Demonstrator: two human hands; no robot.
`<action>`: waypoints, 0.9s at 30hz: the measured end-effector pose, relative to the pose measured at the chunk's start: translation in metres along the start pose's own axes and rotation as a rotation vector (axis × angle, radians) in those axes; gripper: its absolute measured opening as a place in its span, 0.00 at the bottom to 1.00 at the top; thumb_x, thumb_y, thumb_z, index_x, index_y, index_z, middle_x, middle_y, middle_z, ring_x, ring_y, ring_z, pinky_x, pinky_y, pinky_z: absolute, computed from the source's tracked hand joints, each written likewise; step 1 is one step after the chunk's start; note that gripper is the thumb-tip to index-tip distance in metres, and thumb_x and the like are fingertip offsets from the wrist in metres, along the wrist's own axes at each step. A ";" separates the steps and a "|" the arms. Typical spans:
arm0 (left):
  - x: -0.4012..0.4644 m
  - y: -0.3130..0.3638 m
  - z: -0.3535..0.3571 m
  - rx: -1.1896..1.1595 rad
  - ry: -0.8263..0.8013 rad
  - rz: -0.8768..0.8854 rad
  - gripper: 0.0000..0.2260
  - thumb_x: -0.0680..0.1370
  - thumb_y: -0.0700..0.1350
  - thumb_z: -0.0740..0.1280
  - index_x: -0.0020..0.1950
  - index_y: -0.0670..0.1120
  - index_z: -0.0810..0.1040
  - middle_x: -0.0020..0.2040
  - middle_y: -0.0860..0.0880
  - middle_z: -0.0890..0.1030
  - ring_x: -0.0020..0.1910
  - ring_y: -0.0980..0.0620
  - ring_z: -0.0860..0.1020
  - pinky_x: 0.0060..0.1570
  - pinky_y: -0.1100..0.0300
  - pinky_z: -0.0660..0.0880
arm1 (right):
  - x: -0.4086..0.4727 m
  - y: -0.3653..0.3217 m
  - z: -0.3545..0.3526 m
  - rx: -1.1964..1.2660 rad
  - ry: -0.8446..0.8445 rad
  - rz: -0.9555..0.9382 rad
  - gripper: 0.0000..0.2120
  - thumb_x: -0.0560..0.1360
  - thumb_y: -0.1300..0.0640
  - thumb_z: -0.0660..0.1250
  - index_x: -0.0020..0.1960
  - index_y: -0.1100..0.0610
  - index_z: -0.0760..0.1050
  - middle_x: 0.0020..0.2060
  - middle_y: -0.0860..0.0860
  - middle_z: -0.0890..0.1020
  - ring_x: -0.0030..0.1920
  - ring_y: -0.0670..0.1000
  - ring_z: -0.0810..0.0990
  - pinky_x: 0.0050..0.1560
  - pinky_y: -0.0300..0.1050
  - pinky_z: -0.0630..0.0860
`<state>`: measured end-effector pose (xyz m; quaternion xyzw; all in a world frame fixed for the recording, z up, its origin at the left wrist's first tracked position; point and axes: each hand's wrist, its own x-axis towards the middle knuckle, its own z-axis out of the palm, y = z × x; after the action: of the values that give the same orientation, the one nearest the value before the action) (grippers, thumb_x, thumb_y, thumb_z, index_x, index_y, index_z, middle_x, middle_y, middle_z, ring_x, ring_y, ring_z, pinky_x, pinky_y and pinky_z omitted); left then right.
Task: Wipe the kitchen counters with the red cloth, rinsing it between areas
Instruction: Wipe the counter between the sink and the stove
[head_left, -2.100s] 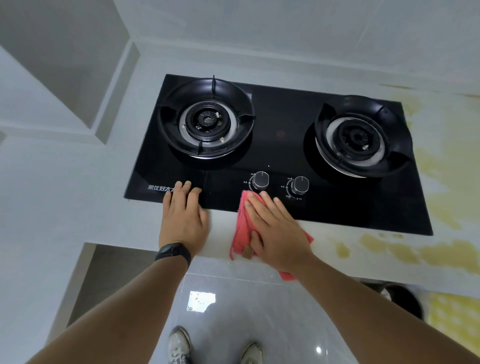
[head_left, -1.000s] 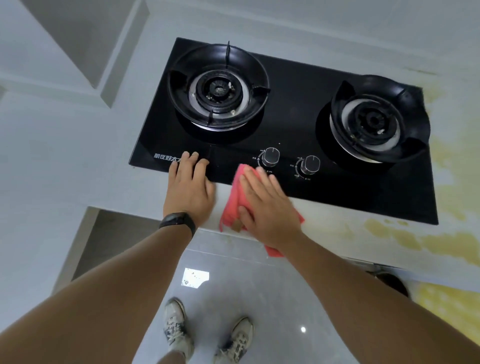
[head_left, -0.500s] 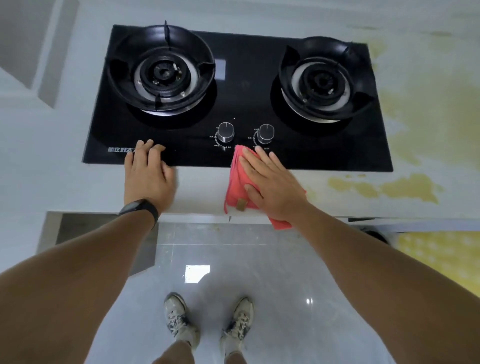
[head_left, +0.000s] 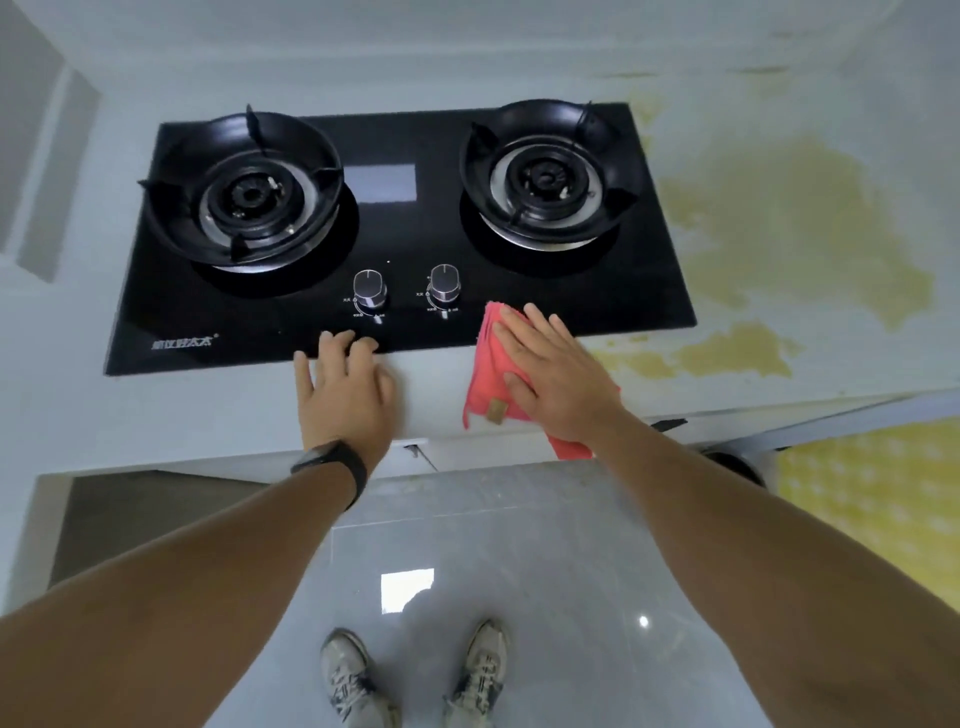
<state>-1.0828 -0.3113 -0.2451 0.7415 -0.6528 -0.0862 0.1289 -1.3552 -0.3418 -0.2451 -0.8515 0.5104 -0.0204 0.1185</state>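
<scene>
Pale grey tabletop (head_left: 218, 410) is running across the view, carrying a black glass gas hob (head_left: 400, 244) with two burners and two knobs (head_left: 370, 287), and yellowish stains (head_left: 727, 358) are spreading over the surface to the right of the hob. Below the front edge, a glossy tiled floor and a pair of sneakers are showing.

Right hand (head_left: 558, 376) is lying flat on the red cloth (head_left: 488, 374), its fingers (head_left: 540, 325) straight and together, pressing the cloth down rather than gripping it. That cloth is sitting on the front strip of the tabletop, its far corner overlapping the hob's near edge just right of the right knob, its near corner hanging over the tabletop's lip. Left hand (head_left: 345, 392) is resting palm down on the tabletop well to the left, its fingertips reaching onto the hob's edge and loosely bent, holding nothing; it seems to be bracing the body.

Judging by this, the wiping step is in hand, along the strip in front of the hob. Next, the cloth probably needs carrying rightward with firm downward pressure over the stained patch, which looks likely to resist a light pass, before any rinsing is due.
</scene>
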 end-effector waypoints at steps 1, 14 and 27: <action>0.002 0.028 0.009 -0.068 -0.002 -0.083 0.17 0.82 0.48 0.56 0.68 0.46 0.73 0.73 0.44 0.69 0.77 0.41 0.63 0.81 0.41 0.51 | -0.007 0.013 -0.003 0.001 0.004 0.025 0.29 0.85 0.48 0.53 0.84 0.54 0.52 0.84 0.47 0.51 0.84 0.55 0.47 0.83 0.55 0.48; 0.024 0.114 0.060 -0.071 0.043 -0.506 0.24 0.82 0.52 0.51 0.77 0.43 0.62 0.82 0.34 0.56 0.83 0.34 0.46 0.79 0.34 0.46 | -0.065 0.134 -0.021 -0.041 0.028 0.218 0.28 0.86 0.47 0.51 0.85 0.51 0.51 0.84 0.45 0.51 0.84 0.54 0.44 0.83 0.52 0.42; 0.028 0.117 0.064 -0.017 0.040 -0.486 0.24 0.82 0.50 0.50 0.76 0.43 0.62 0.81 0.35 0.58 0.81 0.29 0.48 0.77 0.30 0.49 | -0.059 0.148 -0.031 -0.108 -0.048 0.309 0.31 0.83 0.46 0.45 0.85 0.52 0.47 0.84 0.48 0.49 0.84 0.58 0.44 0.83 0.56 0.43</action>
<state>-1.2086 -0.3578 -0.2695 0.8771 -0.4520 -0.1053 0.1234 -1.5162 -0.3621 -0.2425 -0.7681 0.6328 0.0459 0.0862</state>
